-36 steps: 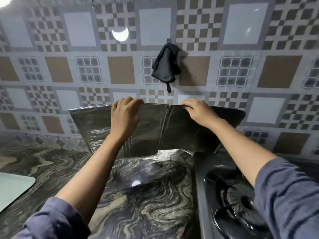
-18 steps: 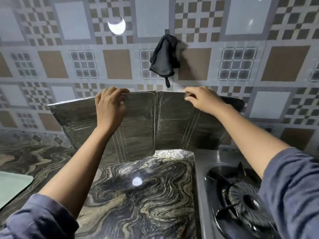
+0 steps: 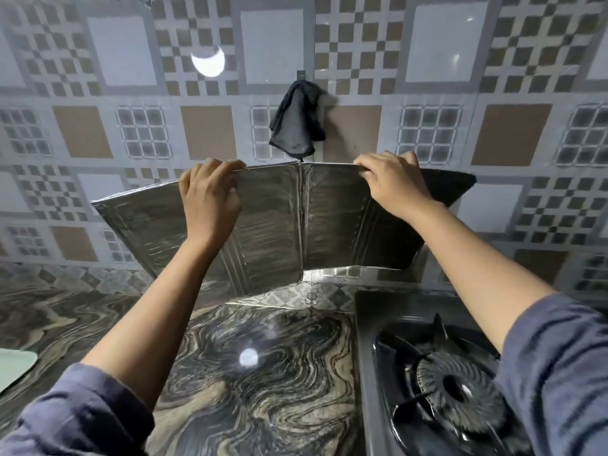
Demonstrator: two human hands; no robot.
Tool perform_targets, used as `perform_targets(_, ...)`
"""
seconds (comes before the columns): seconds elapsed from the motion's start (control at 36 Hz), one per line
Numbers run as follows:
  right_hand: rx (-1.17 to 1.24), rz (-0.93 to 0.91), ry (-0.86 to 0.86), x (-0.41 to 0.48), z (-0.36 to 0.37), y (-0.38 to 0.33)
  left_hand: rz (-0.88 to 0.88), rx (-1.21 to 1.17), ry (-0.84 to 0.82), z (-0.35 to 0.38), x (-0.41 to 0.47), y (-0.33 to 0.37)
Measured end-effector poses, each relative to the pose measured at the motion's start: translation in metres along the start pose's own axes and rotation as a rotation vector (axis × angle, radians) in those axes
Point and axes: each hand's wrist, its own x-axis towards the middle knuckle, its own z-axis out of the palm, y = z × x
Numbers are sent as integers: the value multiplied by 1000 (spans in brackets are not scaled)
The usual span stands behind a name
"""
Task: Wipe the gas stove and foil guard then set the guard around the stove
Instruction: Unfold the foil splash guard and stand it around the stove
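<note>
The silver foil guard (image 3: 273, 225), a folding panel with several creased sections, hangs in the air in front of the tiled wall, its lower edge above the counter. My left hand (image 3: 209, 195) grips its top edge left of the middle fold. My right hand (image 3: 394, 182) grips the top edge right of that fold. The gas stove (image 3: 437, 390), steel with a black burner and pan support, sits at the lower right; my right forearm crosses above it and the guard's right panel hangs over its back edge.
A dark cloth (image 3: 297, 126) hangs from a hook on the wall just above the guard's middle. The marbled counter (image 3: 250, 373) stretches left of the stove. A pale green board (image 3: 13, 366) lies at the left edge.
Both hands have lifted the guard upward off the counter and spread its panels wider. Its right end now reaches over the back of the stove.
</note>
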Motion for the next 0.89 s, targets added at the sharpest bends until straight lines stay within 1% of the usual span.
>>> perform_targets(0.06, -21, -15, 22, 3, -2, 1, -8, -10, 0, 1, 1, 2)
perform_targets(0.17, -73, -10, 8, 4, -4, 8, -22, -49, -31, 5, 1, 6)
perform_targets(0.36, -106, 101, -142, -23, 1, 35, -24, -85, -163, 32, -21, 23)
perform_targets(0.5, -140, 148, -179, -41, 3, 54, -54, -132, -234, 56, -36, 38)
perform_targets(0.61, -174, 137, -168, -40, 0, 63, -58, -140, -251, 68, -33, 43)
perform_targets(0.75, -220, 104, -98, -35, 0, 73, -45, -153, -239, 76, -25, 47)
perform_targets(0.89, -188, 129, -74, -33, 4, 79, -29, -152, -237, 81, -23, 52)
